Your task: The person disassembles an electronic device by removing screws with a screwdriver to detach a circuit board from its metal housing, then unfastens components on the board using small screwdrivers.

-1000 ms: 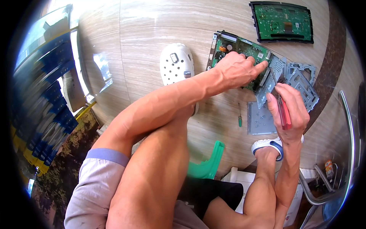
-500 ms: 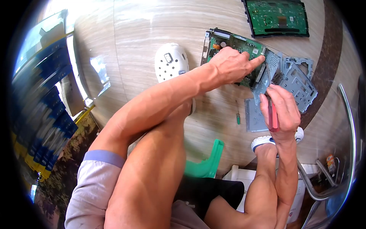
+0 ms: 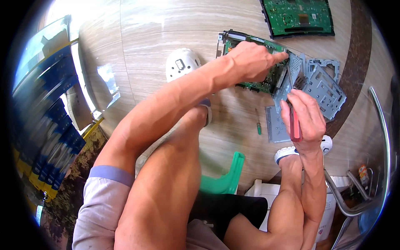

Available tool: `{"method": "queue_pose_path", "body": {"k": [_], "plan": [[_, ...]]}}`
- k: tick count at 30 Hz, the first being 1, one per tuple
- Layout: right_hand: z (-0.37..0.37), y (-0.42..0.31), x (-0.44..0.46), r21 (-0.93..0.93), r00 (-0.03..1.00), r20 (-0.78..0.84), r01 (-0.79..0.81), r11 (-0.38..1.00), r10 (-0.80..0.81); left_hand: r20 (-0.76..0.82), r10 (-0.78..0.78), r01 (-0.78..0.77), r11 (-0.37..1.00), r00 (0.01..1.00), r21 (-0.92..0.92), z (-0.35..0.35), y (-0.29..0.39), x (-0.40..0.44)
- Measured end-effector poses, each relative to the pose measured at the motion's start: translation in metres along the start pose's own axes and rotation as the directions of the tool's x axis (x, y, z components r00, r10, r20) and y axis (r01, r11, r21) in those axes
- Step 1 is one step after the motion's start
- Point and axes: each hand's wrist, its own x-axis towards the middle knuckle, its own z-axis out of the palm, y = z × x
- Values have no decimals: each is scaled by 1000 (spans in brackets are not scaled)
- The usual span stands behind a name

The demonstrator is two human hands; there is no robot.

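Note:
My left hand lies over a green circuit board on the floor, its index finger stretched toward the board's right edge and the other fingers curled. Wrapped in my right hand is a screwdriver with a red handle, its shaft pointing up toward the metal plate by the board. That perforated grey metal plate stands at the board's right edge. Beside it lies a grey metal bracket. Below, a flat grey metal panel is partly hidden by my right hand.
A second green board in a black frame lies at the top right. A small green screwdriver lies left of the panel. A green plastic stool is near my legs. Curved metal tubing stands at the right.
The view has shifted, so the floor items appear further left and slightly higher. My left index finger still points at the board's right edge, and my right hand still holds the red-handled screwdriver.

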Motion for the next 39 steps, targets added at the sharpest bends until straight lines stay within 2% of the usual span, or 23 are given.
{"method": "queue_pose_path", "body": {"k": [1,4,8,9,12,15,18,21,27,33,36,39], "plan": [[1,1,-1,-2,1000,1,5,1000,-5,20,-2,2,1000,1000,10,-2,-3,6],[2,3,-4,-7,1000,3,11,1000,-11,-39,130,-128,990,991,60,-7,-9,13],[6,3,-8,-20,1000,-2,9,1000,-9,72,166,-179,957,983,227,-20,-6,31],[6,4,-9,-25,1000,-5,12,1000,-12,179,93,-140,952,979,272,-33,1,33],[7,5,-10,-31,1000,-10,13,999,-13,188,168,-214,943,968,257,-41,-4,41],[7,6,-12,-30,1000,-12,15,999,-15,273,194,-279,906,942,319,-46,-4,52],[7,7,-14,-18,1000,-7,17,1000,-17,273,300,-382,863,914,331,-40,-16,63],[7,7,-14,-16,999,8,31,999,-31,308,265,-361,877,914,317,-43,-20,63],[10,7,-12,-1,999,-29,15,1000,-15,267,388,-456,846,882,278,-33,-33,70],[10,7,-12,3,1000,-26,6,1000,-6,343,328,-436,844,880,312,-40,-28,68],[9,9,-14,-13,1000,1,21,1000,-21,278,346,-423,855,896,299,-33,-29,69],[9,10,-15,-22,1000,3,25,999,-25,288,361,-443,842,887,307,-34,-30,69]]}}
